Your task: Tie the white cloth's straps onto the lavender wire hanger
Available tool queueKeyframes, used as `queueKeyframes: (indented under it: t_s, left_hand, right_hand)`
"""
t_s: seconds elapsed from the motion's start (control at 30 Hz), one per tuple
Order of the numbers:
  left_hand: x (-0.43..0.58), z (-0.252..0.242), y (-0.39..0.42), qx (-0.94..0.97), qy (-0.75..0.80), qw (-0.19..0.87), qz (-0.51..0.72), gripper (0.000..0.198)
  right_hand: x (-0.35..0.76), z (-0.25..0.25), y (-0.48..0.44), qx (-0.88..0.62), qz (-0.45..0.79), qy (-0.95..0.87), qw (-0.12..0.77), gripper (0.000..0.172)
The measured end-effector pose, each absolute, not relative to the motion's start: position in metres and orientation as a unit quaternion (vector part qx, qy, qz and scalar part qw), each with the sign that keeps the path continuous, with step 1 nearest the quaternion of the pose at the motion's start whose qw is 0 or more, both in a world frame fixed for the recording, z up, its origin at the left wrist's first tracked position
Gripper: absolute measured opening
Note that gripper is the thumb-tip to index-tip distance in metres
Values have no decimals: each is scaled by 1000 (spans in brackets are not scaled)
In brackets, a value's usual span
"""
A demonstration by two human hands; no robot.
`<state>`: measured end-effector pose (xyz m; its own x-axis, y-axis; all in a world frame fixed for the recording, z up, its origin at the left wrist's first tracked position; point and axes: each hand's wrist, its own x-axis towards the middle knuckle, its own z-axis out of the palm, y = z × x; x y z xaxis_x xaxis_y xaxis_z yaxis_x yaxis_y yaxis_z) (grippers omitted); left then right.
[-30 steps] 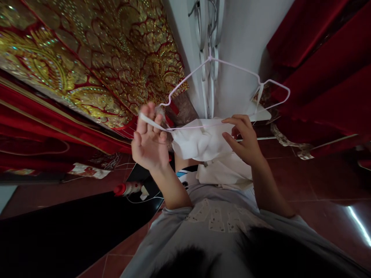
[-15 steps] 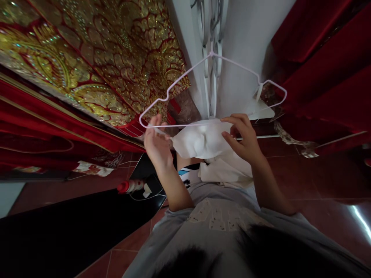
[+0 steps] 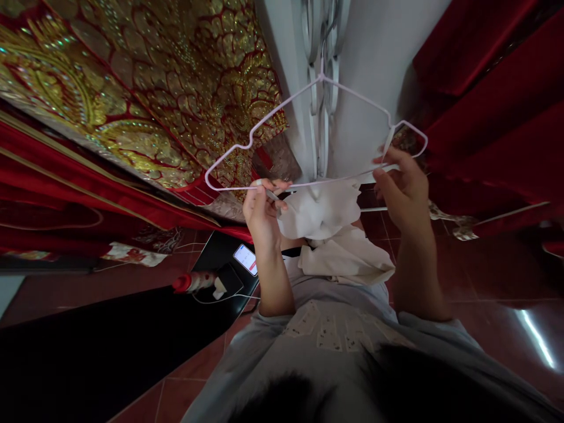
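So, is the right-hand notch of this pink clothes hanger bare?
No, a narrow white strap runs from that notch of the pink clothes hanger down toward your right hand.

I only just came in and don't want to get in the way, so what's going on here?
A person is working with both hands at a pale pink hanger. The left hand is at its bottom bar, with a white strip at the fingers. The right hand is at a white strap that runs down from the hanger's right notch. White fabric hangs below the bar, and a cream cloth lies over the lap.
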<state>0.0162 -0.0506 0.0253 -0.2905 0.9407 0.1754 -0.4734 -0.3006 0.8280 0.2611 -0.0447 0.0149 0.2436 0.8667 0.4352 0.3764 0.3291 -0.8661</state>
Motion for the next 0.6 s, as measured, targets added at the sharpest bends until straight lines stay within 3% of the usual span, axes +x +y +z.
queueKeyframes:
  t_s: [0.07,0.17,0.33,0.6]
  left_hand:
    - [17,26,-51,343,352,474,730,29]
    - [17,29,-52,343,362,472,727,30]
    - [15,30,-55,363,328,475,731,34]
    - [14,25,-54,377,333,478,720,37]
  right_hand:
    - [261,25,-43,-550,243,-573,556,22]
    - [257,38,-41,-537,229,-543,603,9]
    - [256,44,-31,-435,193,-517,712,33]
    - [264,33,-15,-381,99,-535,748,28]
